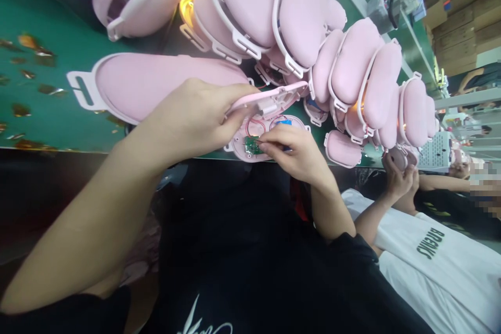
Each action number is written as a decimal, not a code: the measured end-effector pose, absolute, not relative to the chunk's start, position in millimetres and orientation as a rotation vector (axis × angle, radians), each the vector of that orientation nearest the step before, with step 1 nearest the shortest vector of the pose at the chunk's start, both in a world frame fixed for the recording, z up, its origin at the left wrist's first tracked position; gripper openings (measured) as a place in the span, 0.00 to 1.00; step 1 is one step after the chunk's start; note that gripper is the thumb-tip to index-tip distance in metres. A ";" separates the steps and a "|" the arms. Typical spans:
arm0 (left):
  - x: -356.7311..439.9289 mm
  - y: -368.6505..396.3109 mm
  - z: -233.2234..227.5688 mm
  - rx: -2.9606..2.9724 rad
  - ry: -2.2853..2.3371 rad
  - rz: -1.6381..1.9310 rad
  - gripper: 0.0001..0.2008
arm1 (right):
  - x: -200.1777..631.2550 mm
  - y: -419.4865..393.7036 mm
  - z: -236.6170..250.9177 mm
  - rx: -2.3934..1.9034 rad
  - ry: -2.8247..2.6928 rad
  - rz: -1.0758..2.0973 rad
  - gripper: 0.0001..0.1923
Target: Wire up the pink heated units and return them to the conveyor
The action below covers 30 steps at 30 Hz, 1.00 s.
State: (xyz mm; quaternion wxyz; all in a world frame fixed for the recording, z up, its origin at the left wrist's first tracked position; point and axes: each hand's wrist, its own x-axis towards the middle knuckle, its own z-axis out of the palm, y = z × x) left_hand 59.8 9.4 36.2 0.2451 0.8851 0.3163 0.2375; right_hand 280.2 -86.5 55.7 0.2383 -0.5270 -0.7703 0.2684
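Pink opened casing (pixel 270 130) lies at the near edge of the green tabletop (pixel 47 109), and we work on it with both hands. Our left hand (pixel 195 115) has its fingers clenched on the raised lid half (pixel 270 100), while our right hand (pixel 293 151) pinches the small green circuit board (pixel 252 145) inside the lower half. Closed pink cases (pixel 352 68) are piled just behind, and a co-worker's hand (pixel 397 175) works nearby.

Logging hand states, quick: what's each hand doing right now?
Left hand: closed, holding up the pink cover.
Right hand: fingers pinched at the green circuit board in the open shell.
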 end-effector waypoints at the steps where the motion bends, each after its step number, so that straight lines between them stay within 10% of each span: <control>1: 59.5 9.6 35.9 2.413 0.851 0.661 0.18 | 282.9 -84.9 58.1 -1.438 -2.097 0.807 0.03; 30: 58.4 12.1 21.6 2.363 0.773 0.808 0.20 | 294.3 -78.4 52.6 -1.292 -2.545 0.479 0.07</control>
